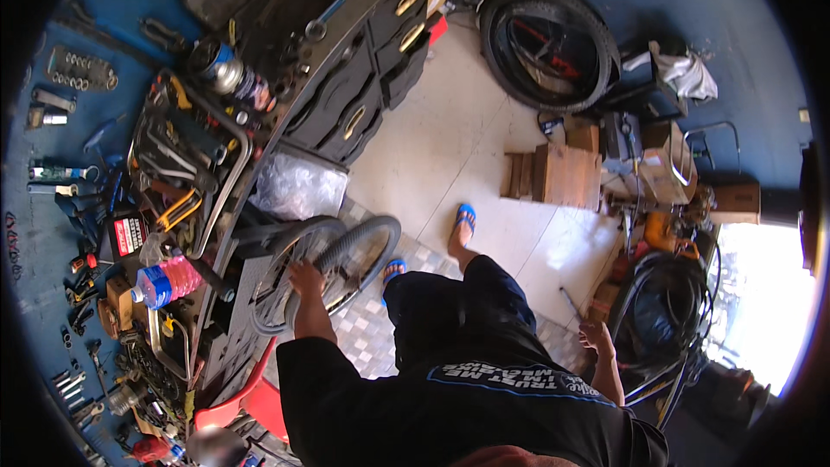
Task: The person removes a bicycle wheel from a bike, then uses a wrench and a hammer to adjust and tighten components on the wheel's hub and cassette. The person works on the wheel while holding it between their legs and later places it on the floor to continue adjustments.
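My left hand (308, 280) is closed on the upper part of a bicycle tyre (360, 234) with a knobbly tread. A spoked bicycle wheel (264, 287) stands right against it, beside the workbench. Whether the tyre is mounted on a rim of its own I cannot tell. Out to the right, my right hand (596, 337) hangs away from the wheel with curled fingers. A thin dark rod-shaped tool (570, 301) sticks out from it; its exact kind is too small to make out.
A workbench (303, 91) crowded with tools runs along the left, with a pink-and-blue bottle (166, 283) on it. Below it is a red chair (259, 402). Tyres (549, 47) lean at the far wall. Wooden boxes (566, 175) and coiled black tubes (661, 307) stand right.
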Available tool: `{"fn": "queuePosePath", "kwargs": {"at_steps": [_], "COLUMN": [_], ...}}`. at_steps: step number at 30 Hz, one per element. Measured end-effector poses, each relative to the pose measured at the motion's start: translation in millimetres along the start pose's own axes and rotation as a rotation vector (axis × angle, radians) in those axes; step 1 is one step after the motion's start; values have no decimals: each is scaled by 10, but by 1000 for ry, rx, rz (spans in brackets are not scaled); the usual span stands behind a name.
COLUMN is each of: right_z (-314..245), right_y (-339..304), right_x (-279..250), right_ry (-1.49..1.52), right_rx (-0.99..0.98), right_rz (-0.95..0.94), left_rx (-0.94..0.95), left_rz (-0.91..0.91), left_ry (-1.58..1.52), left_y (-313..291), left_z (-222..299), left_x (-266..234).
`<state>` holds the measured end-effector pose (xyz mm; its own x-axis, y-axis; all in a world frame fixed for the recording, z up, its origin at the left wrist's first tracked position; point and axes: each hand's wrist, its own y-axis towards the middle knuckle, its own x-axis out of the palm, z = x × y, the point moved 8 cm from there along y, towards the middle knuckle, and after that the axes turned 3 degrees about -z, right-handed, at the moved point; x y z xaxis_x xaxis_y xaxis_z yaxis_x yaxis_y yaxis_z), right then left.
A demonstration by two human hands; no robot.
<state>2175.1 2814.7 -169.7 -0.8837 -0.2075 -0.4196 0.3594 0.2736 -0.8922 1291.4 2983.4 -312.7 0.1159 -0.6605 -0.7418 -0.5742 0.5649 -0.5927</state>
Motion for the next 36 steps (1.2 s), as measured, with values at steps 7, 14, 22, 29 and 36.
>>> {"fn": "queuePosePath", "kwargs": {"at_steps": [7, 14, 22, 29, 36], "right_z": [-2597, -7099, -8609, -9248, -9025], "right_y": [1937, 1247, 262, 430, 17], "right_x": [-1123, -117, 1333, 1926, 3232], "right_ry": [-951, -721, -1281, -1912, -2101], "right_rx": [-448, -1143, -1269, -1209, -1486], "right_rz": [96, 80, -250, -297, -969], "left_rx": [154, -21, -550, -833, -1347], "left_rz": [-216, -256, -350, -411, 8], "left_ry": [-79, -367, -991, -1262, -1293], "left_y": [-1325, -1697, -1619, -1385, -2080], "left_z": [936, 1523, 2804, 3551, 3534], "left_x": [373, 11, 163, -62, 243]}}
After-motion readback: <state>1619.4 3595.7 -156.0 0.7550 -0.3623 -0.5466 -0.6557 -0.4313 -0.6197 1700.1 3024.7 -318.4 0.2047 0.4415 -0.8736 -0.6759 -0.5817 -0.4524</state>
